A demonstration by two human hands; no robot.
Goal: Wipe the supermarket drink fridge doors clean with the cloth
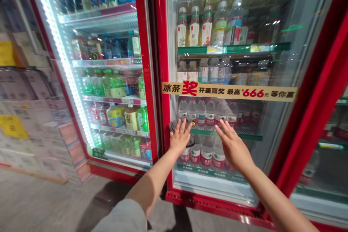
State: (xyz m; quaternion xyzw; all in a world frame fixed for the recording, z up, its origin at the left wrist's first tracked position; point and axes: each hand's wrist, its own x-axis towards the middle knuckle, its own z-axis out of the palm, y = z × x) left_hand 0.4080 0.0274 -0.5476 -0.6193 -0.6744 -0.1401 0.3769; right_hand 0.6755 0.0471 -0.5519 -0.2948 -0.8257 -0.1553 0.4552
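My left hand (179, 137) presses a dark grey cloth (173, 126) flat against the glass door (258, 159) of a red-framed drinks fridge, near the door's left edge. Its fingers are spread over the cloth, which sticks out on both sides of the hand. To the right, my right hand (235, 146) has its fingers stretched out towards the same glass and holds nothing. Whether its fingertips touch the glass I cannot tell. Behind the pane stand rows of water bottles (207, 150) with red and white labels. A yellow banner strip (231, 90) crosses the door above both hands.
Another lit fridge with green bottles (108, 83) stands to the left, its red frame (144, 61) beside this door. Stacked boxes (35, 148) line the far left. A further red-framed fridge (323, 116) is at the right. Grey floor (89, 203) lies below.
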